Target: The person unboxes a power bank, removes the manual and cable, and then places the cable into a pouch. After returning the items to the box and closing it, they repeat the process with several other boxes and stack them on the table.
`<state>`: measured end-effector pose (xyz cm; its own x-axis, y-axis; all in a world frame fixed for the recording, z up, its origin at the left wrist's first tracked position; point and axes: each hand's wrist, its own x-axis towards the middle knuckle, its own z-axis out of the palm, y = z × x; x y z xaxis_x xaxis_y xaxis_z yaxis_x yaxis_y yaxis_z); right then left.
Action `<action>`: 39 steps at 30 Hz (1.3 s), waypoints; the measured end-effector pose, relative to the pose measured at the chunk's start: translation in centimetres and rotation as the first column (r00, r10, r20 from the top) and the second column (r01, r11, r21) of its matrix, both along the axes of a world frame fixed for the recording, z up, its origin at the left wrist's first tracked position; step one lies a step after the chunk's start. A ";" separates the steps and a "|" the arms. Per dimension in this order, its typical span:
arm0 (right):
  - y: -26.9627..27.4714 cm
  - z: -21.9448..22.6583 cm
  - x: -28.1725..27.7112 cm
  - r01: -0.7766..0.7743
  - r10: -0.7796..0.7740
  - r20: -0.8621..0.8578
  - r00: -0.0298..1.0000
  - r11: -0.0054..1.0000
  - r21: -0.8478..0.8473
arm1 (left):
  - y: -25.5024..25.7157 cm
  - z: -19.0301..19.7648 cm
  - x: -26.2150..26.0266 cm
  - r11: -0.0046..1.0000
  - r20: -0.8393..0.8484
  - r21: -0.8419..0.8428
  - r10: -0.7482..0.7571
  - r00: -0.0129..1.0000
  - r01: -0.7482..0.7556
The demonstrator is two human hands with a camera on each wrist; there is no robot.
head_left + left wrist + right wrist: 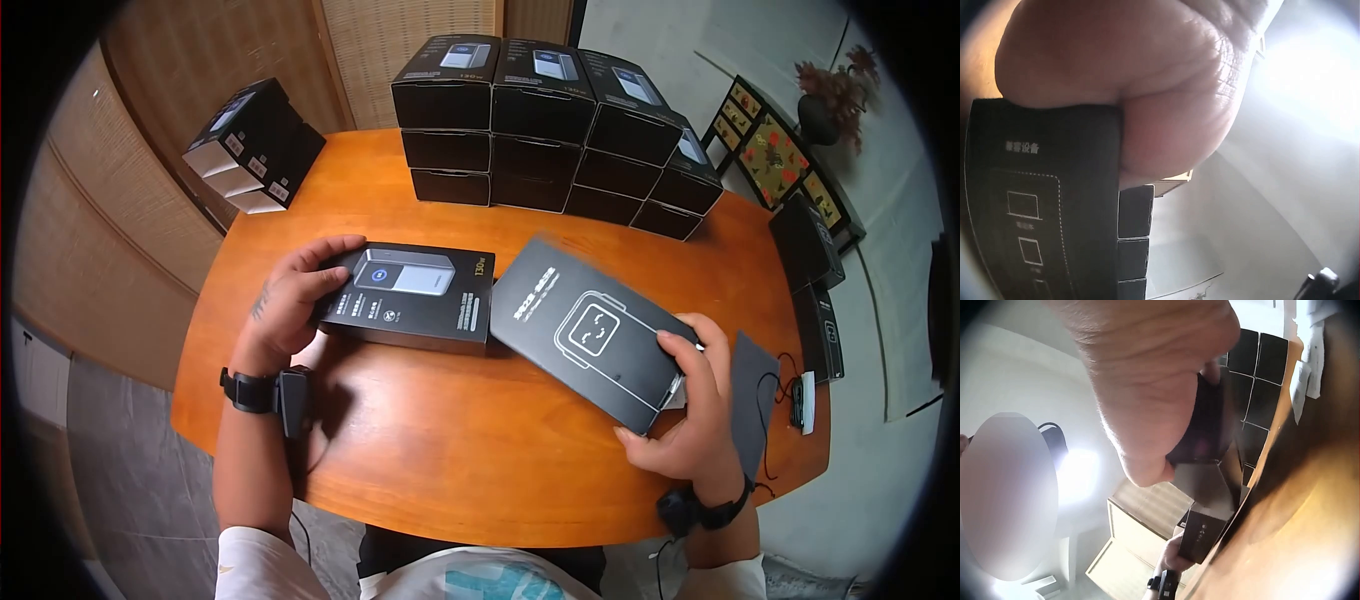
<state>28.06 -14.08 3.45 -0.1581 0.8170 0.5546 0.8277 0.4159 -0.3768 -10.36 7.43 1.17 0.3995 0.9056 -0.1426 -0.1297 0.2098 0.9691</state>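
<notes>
A black box (405, 292) with a picture of a silver device and "130W" lies on the wooden table. My left hand (295, 298) grips its left end, thumb on the top face; the left wrist view shows the palm (1116, 81) against the box's dark printed side (1041, 206). My right hand (690, 410) holds a flat dark grey packet (590, 335) with a white outline drawing, tilted, its far left corner beside the box's right end. In the right wrist view the hand (1154, 394) covers much of the packet.
Stacked black boxes (490, 120) stand along the table's far edge, with a smaller stack (255, 145) at the far left. At the right edge lie a dark sheet (752, 400), a cable (797, 403) and more black boxes (822, 330).
</notes>
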 end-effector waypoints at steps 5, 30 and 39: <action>0.0 -0.5 0.3 -0.040 0.029 -0.134 0.991 0.996 -0.079 | 0.2 -0.3 0.2 1.000 -0.017 0.009 0.028 0.999 -0.028; 0.8 -1.1 0.2 -0.333 0.263 -0.324 0.909 0.925 -0.182 | -4.0 -0.9 5.3 0.975 0.020 0.186 -0.128 0.992 0.122; 0.6 -2.3 -1.2 -0.281 0.212 -0.259 0.942 0.921 -0.270 | -7.2 0.0 8.4 0.939 -0.051 0.189 -0.285 0.957 0.289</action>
<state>26.83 -13.51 1.18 -0.2782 0.9005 0.3343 0.5948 0.4348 -0.6762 -1.93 0.18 1.16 0.6451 0.7640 0.0108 -0.0695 0.0446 0.9966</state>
